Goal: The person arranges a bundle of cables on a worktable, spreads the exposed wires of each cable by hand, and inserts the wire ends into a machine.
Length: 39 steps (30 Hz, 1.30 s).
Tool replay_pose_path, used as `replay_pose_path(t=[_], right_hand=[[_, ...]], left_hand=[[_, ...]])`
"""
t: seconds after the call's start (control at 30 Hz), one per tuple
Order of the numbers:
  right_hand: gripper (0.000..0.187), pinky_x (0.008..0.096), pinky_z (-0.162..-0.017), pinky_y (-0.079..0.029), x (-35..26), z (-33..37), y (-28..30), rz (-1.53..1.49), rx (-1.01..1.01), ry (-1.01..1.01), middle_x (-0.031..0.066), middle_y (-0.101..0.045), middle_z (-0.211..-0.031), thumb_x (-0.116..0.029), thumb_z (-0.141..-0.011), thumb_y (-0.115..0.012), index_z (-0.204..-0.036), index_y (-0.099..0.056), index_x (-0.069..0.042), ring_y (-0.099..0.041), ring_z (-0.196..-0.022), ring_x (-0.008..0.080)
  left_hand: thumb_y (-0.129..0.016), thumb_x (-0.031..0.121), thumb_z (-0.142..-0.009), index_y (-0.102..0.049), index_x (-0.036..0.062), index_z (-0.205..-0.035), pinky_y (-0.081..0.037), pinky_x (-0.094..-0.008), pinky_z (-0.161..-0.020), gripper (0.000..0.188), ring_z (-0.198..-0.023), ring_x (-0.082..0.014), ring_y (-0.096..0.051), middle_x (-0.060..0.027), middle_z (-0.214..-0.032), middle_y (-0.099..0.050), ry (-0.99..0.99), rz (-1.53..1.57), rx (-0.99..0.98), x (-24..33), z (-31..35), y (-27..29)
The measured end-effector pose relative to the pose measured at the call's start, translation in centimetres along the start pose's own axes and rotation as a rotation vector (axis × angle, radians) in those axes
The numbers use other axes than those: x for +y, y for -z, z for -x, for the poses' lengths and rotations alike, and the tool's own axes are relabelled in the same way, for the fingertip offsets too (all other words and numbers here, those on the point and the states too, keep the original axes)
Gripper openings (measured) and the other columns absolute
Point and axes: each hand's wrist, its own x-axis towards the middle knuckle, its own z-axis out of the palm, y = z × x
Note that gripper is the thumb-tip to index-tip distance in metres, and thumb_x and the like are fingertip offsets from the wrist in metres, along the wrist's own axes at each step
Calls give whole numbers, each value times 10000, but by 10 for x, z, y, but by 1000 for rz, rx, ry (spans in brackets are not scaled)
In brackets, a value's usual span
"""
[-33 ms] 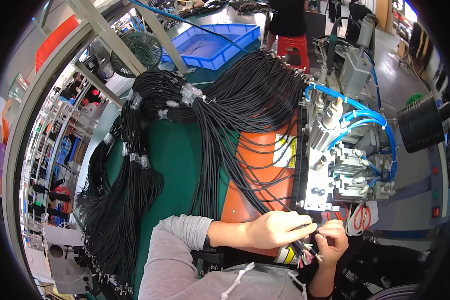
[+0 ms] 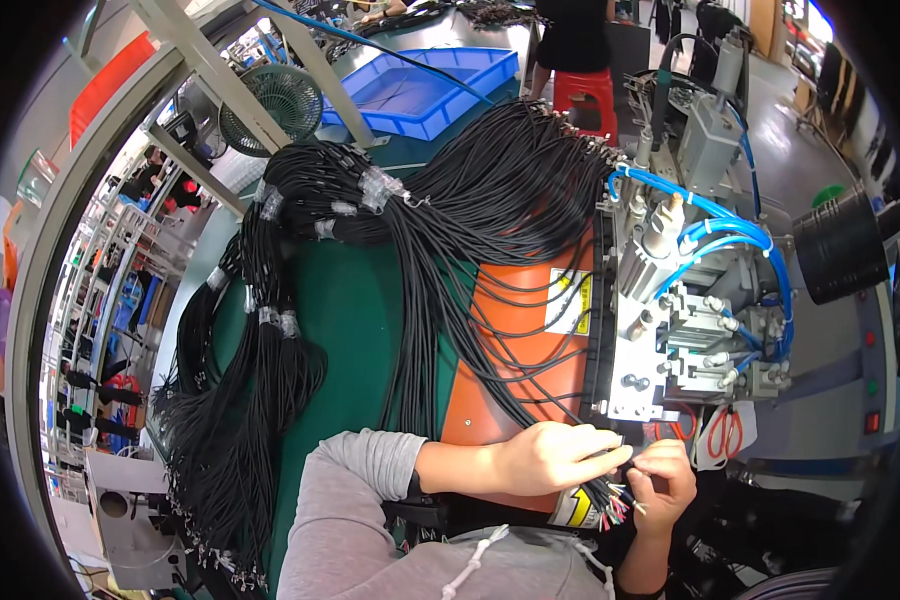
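Note:
My left hand [image 2: 562, 458] reaches across from the left, its fingers closed around black cables [image 2: 515, 400] beside the machine's near edge. Below its fingers fans a bunch of stripped cable ends [image 2: 613, 506] with white, red and other coloured wires. Facing it, my right hand [image 2: 667, 485] is closed in a pinch on the dark end of a black cable. The fingertips of both hands nearly meet, and they partly hide that end. More cables run from a large black bundle [image 2: 510, 190] over the orange plate [image 2: 525, 345] to the machine's dark edge strip.
A metal fixture with cylinders [image 2: 685, 340] and blue air tubes [image 2: 735, 235] stands at right. Taped cable bundles [image 2: 260, 400] cover the left of the green table mat [image 2: 355, 330]. Behind are a blue tray [image 2: 425, 120], a fan [image 2: 270, 108], a red stool [image 2: 584, 95] and a person.
The loose wire ends below my left hand have shifted slightly. Both hands keep nearly the same place and grip.

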Motion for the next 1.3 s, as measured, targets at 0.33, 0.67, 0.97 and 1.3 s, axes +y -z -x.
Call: replay_pose_path(t=[0.33, 0.67, 0.97, 1.3], right_hand=[[213, 308, -670, -450, -2, 7, -20, -281, 132, -95, 65, -616, -771, 3, -683, -768, -827, -613, -22, -557, -737, 202], [148, 285, -679, -453, 3, -6, -19, -181, -22, -29, 68, -622, -779, -16, -709, -760, -802, -644, -20, -571, -758, 185], [170, 299, -668, -448, -14, 4, -11, -198, 91, -260, 65, -607, -753, 45, -672, -754, -767, -633, -27, -555, -725, 189], [145, 318, -696, -442, -18, -22, -10, 305, -78, -95, 89, -594, -751, 36, -709, -725, -758, -594, -2, -550, -716, 217]], left_hand=[[-651, 81, -753, -656, -44, -1009, -527, -269, -512, 285, -676, -178, -657, -83, -850, -654, 62, 57, -42, 1, 6, -2], [-667, 114, -747, -633, -11, -949, -483, -268, -493, 240, -635, -166, -611, -52, -788, -589, 58, 44, 54, -1, 4, -3], [-644, 139, -740, -597, 15, -888, -446, -283, -477, 199, -643, -172, -547, -56, -746, -498, 139, 21, -30, 14, 0, -10], [-691, 51, -620, -660, -33, -988, -459, -285, -470, 379, -613, -196, -587, -81, -746, -591, 98, -80, -107, 0, -4, 4]])
